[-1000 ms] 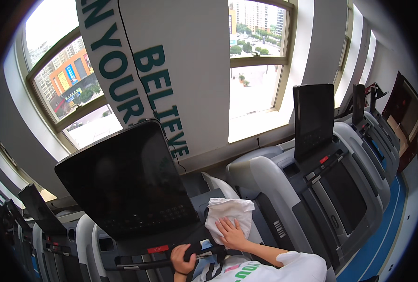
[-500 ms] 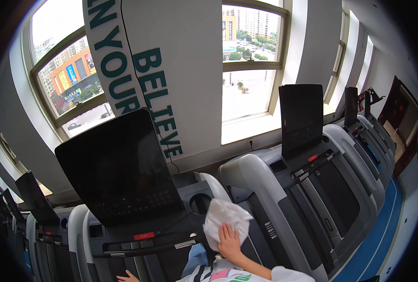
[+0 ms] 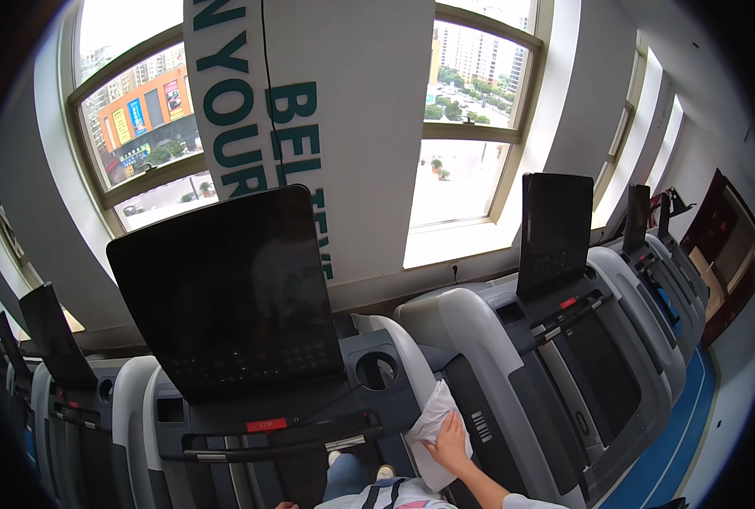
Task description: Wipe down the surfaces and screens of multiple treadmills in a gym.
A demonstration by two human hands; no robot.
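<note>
White fabric cloth (image 3: 431, 417): shifted downward along the rounded silver-grey plastic side arm (image 3: 404, 343) since half a second ago, when it spread beside the cup holder; it now looks narrower, draped over the arm's lower part.
Right hand (image 3: 451, 443): moved down with the cloth and rests on it; the fingers lie together, the thumb apart, and whether they grip the fabric I cannot tell.
Left hand (image 3: 286, 506): only a sliver shows at the lower edge, less than before; state of its fingers cannot be told.
Round dark cup holder (image 3: 379, 371): now uncovered; earlier the cloth overlapped its edge.
Black horizontal handlebar with silver grip plates (image 3: 346, 443): apart from the right hand, below the large black rectangular screen (image 3: 229, 293).
White shoes (image 3: 385, 472): both show past the bar, near the blue trouser leg (image 3: 343, 477).
Neighbouring grey treadmill (image 3: 479, 331): just beyond the cloth on the right, with its own upright black screen (image 3: 555, 233).
</note>
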